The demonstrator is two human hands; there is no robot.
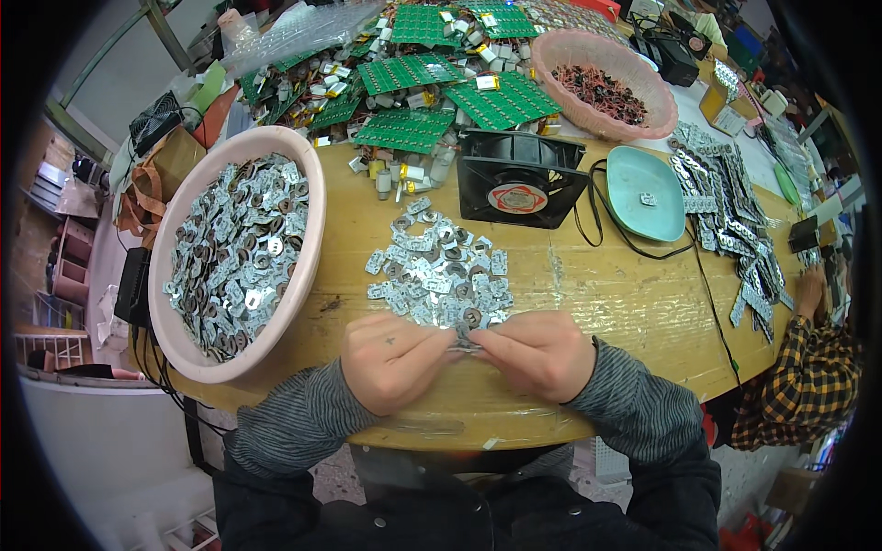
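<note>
My left hand and my right hand meet at the near side of the table. Thumbs and fingers of both are pinched on one small silvery circuit board piece, whose edges they largely cover. Directly beyond my fingertips lies a loose pile of small silvery board pieces, several with dark round parts on them. To the left, a large pale pink basin is filled with similar pieces. A turquoise tray at the right holds a single small piece.
A black fan stands beyond the pile, its cable running right. Green circuit boards with wired parts are heaped at the back. A pink bowl holds small dark parts. Silvery board strips lie right, near another person's plaid sleeve.
</note>
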